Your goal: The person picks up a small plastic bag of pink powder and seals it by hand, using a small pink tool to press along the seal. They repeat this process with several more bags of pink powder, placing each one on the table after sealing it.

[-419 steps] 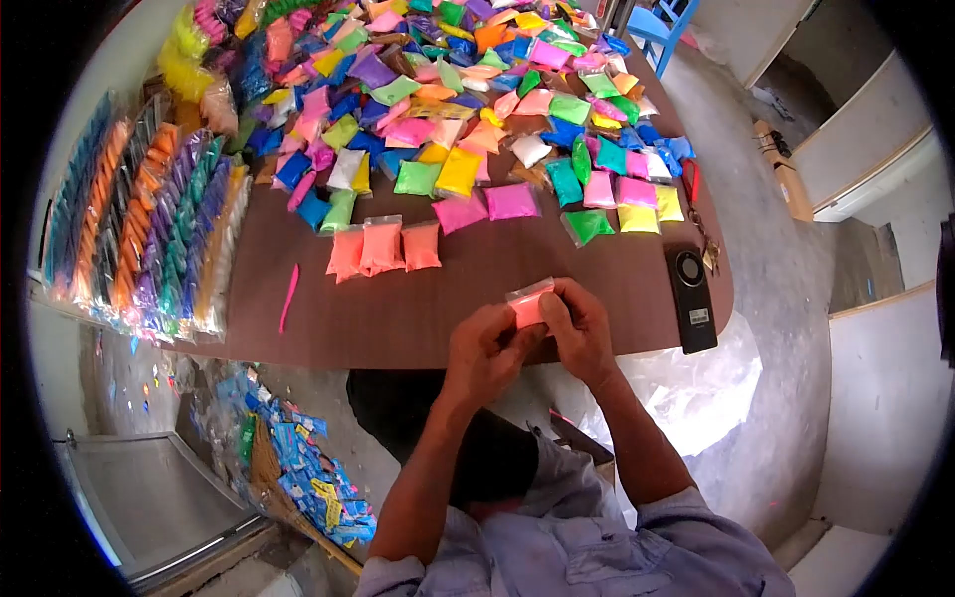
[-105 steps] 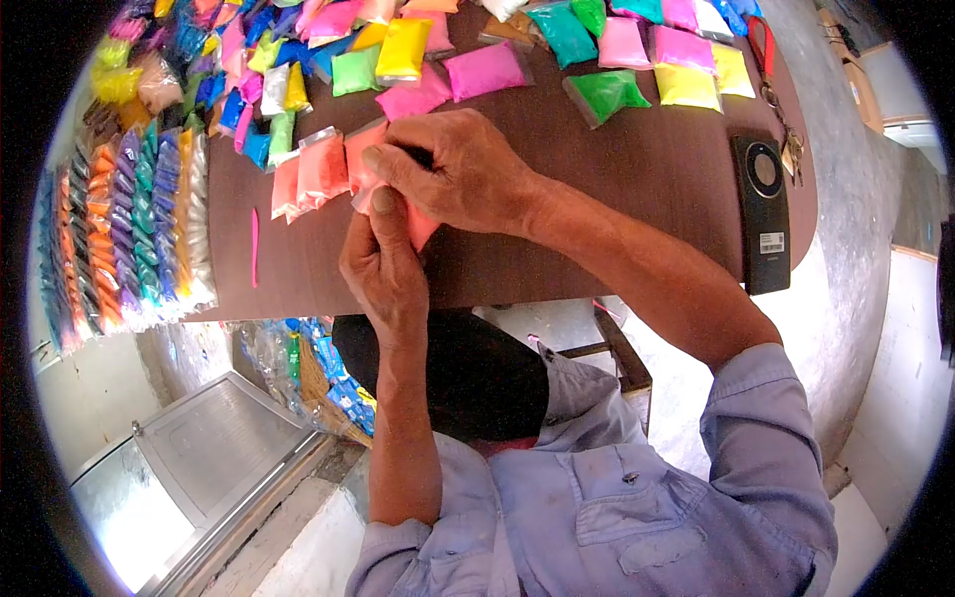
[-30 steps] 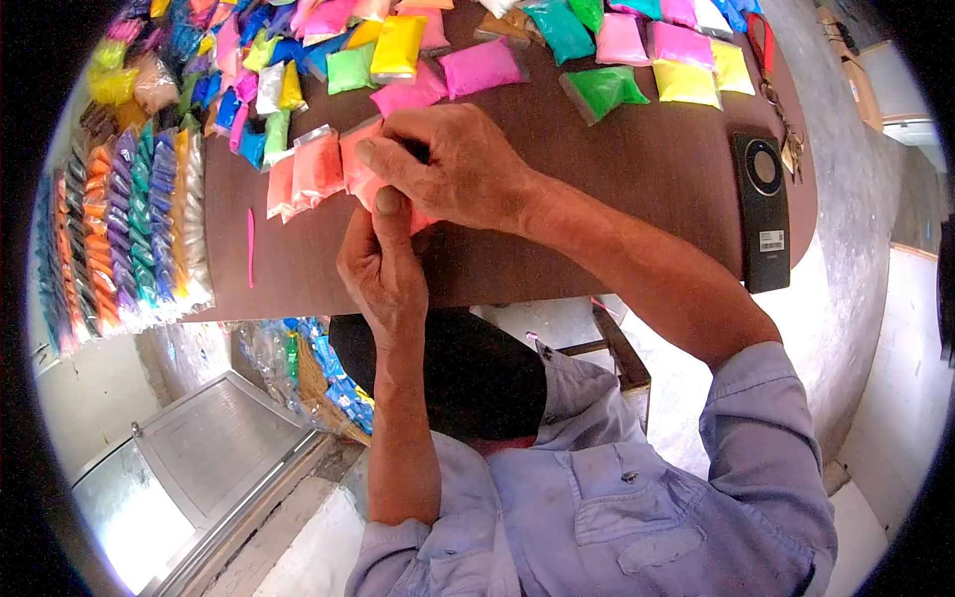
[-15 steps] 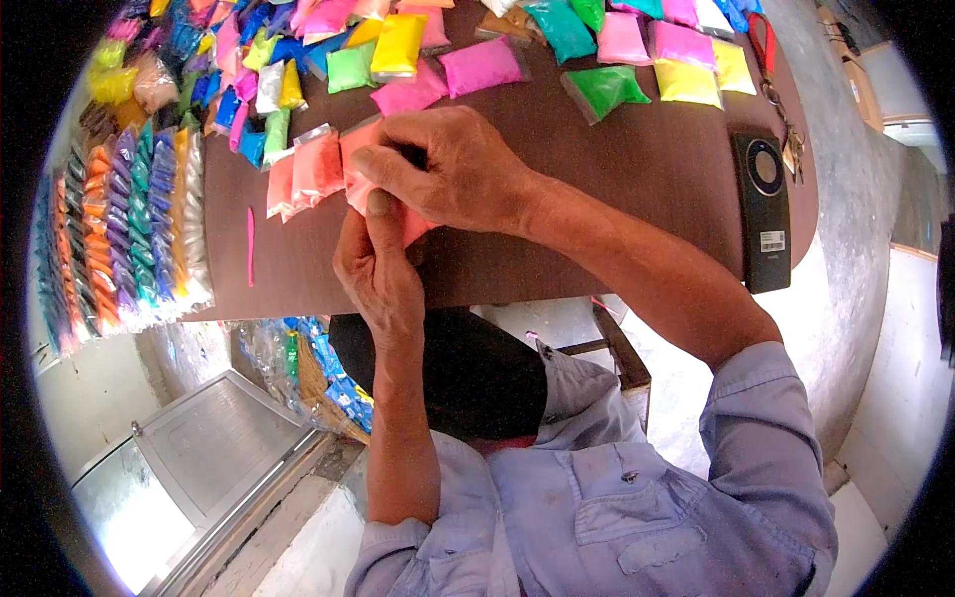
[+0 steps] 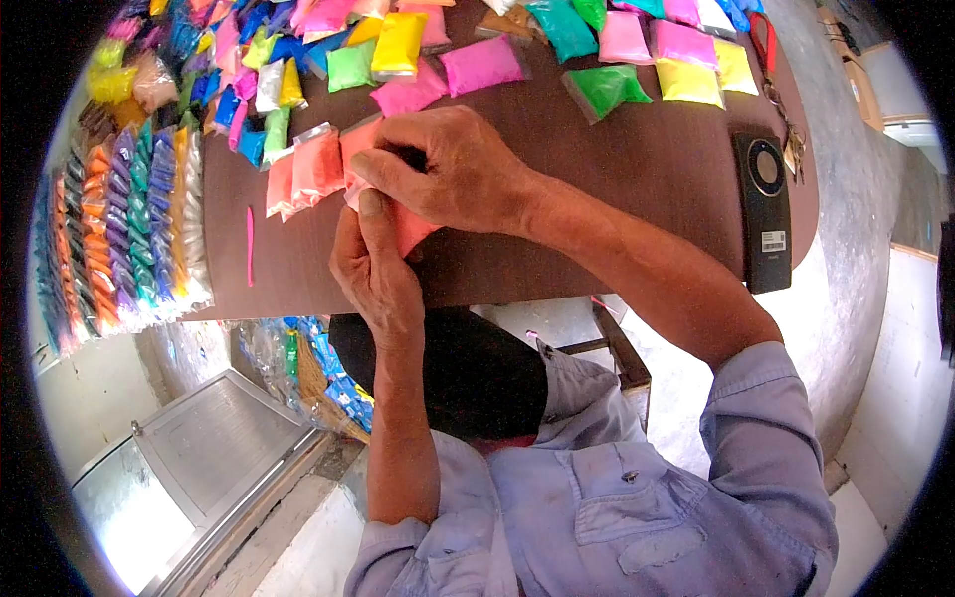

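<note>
A coral-pink plastic packet (image 5: 413,230) is between my two hands, close over the table's near part. My left hand (image 5: 378,277) grips it from below, thumb pointing up and pressed on it. From above, my right hand (image 5: 460,167) pinches it with thumb and bent fingers, near the left thumb tip. The fingers hide much of the packet. Just left of my hands, two more coral packets lie on the table: a larger one (image 5: 317,165) and a smaller one (image 5: 281,186) partly behind it.
Colourful packets, such as a yellow one (image 5: 398,46) and a green one (image 5: 607,92), spread across the back of the brown table (image 5: 597,249). Bundled twisted bags (image 5: 126,219) lie left, near a pink stick (image 5: 251,247). A black device (image 5: 763,214) and keys (image 5: 793,144) sit right.
My left hand has shifted slightly up, its thumb now closer to the right thumb. A little more of the coral packet shows below my right hand.
</note>
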The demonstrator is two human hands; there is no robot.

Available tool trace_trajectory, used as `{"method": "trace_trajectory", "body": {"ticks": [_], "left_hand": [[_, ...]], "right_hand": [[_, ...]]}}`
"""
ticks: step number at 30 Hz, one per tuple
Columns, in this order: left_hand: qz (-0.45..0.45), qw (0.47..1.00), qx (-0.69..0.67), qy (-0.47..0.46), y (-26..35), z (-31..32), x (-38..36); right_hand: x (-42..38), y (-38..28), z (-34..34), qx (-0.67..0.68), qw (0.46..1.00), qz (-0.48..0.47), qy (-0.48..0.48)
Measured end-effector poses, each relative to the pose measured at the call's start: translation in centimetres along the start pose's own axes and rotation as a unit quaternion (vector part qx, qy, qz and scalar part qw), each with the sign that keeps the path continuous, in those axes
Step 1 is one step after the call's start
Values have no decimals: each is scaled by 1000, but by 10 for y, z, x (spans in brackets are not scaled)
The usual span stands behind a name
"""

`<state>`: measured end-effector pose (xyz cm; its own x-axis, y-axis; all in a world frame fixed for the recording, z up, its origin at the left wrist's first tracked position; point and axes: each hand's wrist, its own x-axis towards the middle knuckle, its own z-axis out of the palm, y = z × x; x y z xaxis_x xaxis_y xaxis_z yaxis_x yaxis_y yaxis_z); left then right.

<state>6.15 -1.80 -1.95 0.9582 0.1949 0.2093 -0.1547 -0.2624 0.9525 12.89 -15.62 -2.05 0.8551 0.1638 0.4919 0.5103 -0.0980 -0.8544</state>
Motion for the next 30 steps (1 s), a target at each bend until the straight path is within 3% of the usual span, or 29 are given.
{"method": "trace_trajectory", "body": {"ticks": [9, 17, 27, 30], "left_hand": [[-35, 999, 11, 9, 3, -1, -2], [-26, 999, -44, 16, 3, 2, 0], [-5, 1000, -17, 7, -4, -4, -1], [-42, 999, -13, 1, -3, -6, -2]], "right_hand": [[0, -2, -4, -25, 999, -3, -19], [1, -4, -2, -12, 999, 24, -21], [-1, -4, -3, -22, 1000, 0, -21], [-1, -5, -2, -11, 1000, 5, -13]]}}
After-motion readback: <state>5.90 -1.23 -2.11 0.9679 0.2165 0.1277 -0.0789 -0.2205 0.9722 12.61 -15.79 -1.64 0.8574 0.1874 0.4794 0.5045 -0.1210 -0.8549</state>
